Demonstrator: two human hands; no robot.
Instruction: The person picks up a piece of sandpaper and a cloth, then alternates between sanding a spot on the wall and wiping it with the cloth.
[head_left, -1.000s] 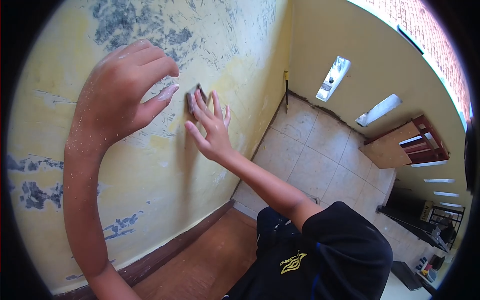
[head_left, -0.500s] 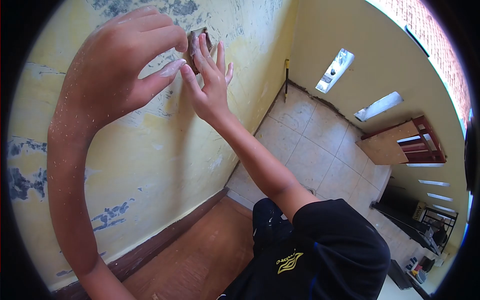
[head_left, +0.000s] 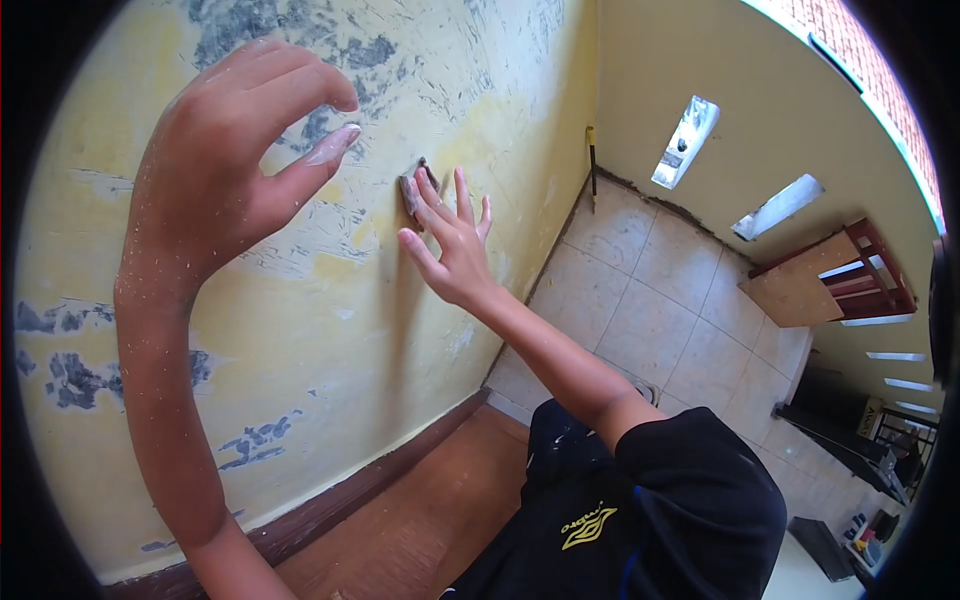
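My right hand presses a worn, folded piece of sandpaper against the yellow wall. Its fingers lie over the sheet, and brown edges stick out beyond them. Closer to the camera, my left hand is held up in front of the wall with nothing in it. The fingers there are curled, and a gap separates them from the thumb, whose tip is coated in whitish dust. Grey patches and scratches mark the paint around both hands.
A reddish-brown surface runs along the wall's foot. Pale tiles cover the floor beyond. A yellow-and-black pole leans in the corner. Slotted openings pierce the side wall, where a red wooden frame with a board stands.
My right hand has slid down the wall with the sandpaper. The left hand, close beside it before, is now farther from it. The view has shifted slightly.
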